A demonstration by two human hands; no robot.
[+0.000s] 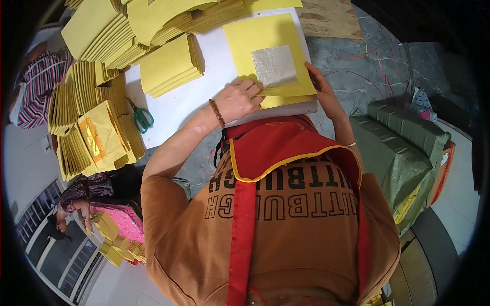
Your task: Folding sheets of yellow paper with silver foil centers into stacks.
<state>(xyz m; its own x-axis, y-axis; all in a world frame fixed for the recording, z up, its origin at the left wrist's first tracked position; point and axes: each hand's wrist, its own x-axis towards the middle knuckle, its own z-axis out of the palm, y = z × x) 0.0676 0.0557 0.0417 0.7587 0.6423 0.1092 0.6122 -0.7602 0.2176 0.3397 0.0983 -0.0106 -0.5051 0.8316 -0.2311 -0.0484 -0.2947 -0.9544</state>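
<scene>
A yellow paper sheet point(239, 43) with a silver foil square point(275, 66) on it lies on a white board in front of me. The sheet's near edge curls up slightly. My left hand point(239, 100), with a brown bead bracelet at the wrist, has its fingers bent and closed on the near left corner of the sheet, beside the foil. At the right edge of the sheet, my right hand point(324, 91) is open, fingers stretched along that edge; its thumb is hard to make out.
Folded yellow paper stacks point(171, 64) cover the board's left and far sides. Green-handled scissors point(142, 118) lie at the board's left edge. A green wrapped bundle point(393, 148) stands at right, and a wooden board point(332, 18) at far right. Other people sit at left.
</scene>
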